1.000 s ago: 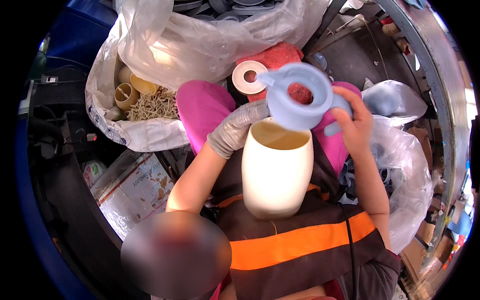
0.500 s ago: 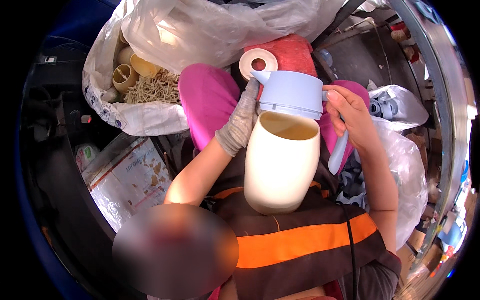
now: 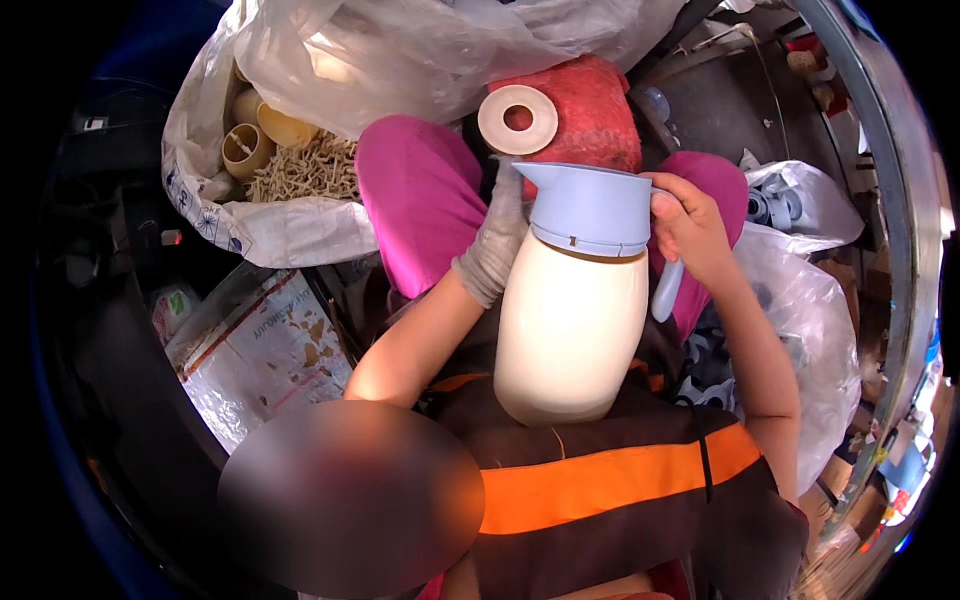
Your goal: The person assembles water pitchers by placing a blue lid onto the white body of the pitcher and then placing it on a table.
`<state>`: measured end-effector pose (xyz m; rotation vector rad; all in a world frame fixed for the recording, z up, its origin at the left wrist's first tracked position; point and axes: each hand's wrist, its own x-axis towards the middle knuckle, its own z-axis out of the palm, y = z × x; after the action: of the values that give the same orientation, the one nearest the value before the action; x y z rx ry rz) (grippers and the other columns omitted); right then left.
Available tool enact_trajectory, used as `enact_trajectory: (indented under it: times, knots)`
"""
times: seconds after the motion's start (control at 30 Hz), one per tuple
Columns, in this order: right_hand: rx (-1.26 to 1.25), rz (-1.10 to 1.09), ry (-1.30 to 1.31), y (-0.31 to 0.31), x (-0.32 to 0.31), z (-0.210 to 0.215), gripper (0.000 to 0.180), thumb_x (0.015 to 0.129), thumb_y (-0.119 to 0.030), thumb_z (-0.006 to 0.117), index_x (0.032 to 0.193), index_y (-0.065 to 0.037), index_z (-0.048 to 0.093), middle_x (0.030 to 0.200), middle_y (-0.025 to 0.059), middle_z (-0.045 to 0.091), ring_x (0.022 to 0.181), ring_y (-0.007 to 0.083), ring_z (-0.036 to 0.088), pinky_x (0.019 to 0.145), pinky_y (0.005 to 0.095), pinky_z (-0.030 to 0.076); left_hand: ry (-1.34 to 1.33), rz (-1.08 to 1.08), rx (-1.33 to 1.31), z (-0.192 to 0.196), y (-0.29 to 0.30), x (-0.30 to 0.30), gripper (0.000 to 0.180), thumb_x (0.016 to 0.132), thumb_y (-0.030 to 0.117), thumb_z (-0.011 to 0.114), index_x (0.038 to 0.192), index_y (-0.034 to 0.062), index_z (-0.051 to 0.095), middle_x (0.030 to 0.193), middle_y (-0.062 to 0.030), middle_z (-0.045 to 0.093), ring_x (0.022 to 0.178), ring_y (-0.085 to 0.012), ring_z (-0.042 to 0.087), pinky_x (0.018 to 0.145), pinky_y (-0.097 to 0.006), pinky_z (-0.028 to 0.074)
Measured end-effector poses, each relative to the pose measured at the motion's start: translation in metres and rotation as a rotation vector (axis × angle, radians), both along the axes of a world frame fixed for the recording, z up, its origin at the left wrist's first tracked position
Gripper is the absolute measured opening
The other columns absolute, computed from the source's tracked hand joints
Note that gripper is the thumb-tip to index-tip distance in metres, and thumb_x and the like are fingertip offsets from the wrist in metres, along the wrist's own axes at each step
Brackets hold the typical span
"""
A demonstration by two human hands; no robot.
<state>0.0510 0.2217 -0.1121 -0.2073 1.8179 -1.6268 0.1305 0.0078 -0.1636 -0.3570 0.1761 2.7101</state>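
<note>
A cream, rounded jug body [image 3: 570, 340] leans against my apron in my lap. On its mouth sits a pale blue spouted collar [image 3: 592, 208], its spout toward the left and a thin gap showing along the rim. In a grey glove, my left hand [image 3: 497, 240] holds the body's upper left side, its fingers partly hidden behind the jug and spout. My right hand [image 3: 692, 222] is closed round the top of the collar's blue handle [image 3: 668, 290], which hangs down on the right.
A cream ring [image 3: 517, 120] lies by a red padded object [image 3: 590, 115] beyond my knees. To the left a white sack [image 3: 300, 232] holds cream cups and small tan pieces. Plastic bags [image 3: 810, 350] with blue parts stand at the right, beside a metal post [image 3: 890, 200].
The blue collar has come down onto the jug body's mouth, which stood partly uncovered before. Both hands have shifted slightly, and the jug body has tilted a little.
</note>
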Motion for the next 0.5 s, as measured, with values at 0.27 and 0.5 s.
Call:
enact_trajectory:
  times: [0.27,0.5]
  knots:
    - [-0.036,0.055,0.096,-0.003,0.004,0.002,0.032,0.092,-0.02,0.06,0.117,-0.002,0.059,0.072,-0.0016,0.055,0.05,0.002,0.043,0.044,0.0188,0.033,0.378,-0.201,-0.753,0.044,-0.025,0.016,0.071,0.083,0.039,0.069,0.136,0.0026,0.041,0.125,-0.006,0.053,0.115,-0.0144,0.049,0.1,-0.03,0.039]
    - [-0.032,0.015,0.119,0.006,0.021,-0.009,0.031,0.093,-0.021,0.059,0.118,-0.003,0.059,0.08,-0.0012,0.057,0.056,0.002,0.046,0.048,0.0185,0.035,0.353,-0.26,-0.911,0.057,-0.017,0.026,0.068,0.081,0.033,0.067,0.136,0.0019,0.041,0.121,-0.0046,0.053,0.112,-0.0139,0.049,0.099,-0.029,0.038]
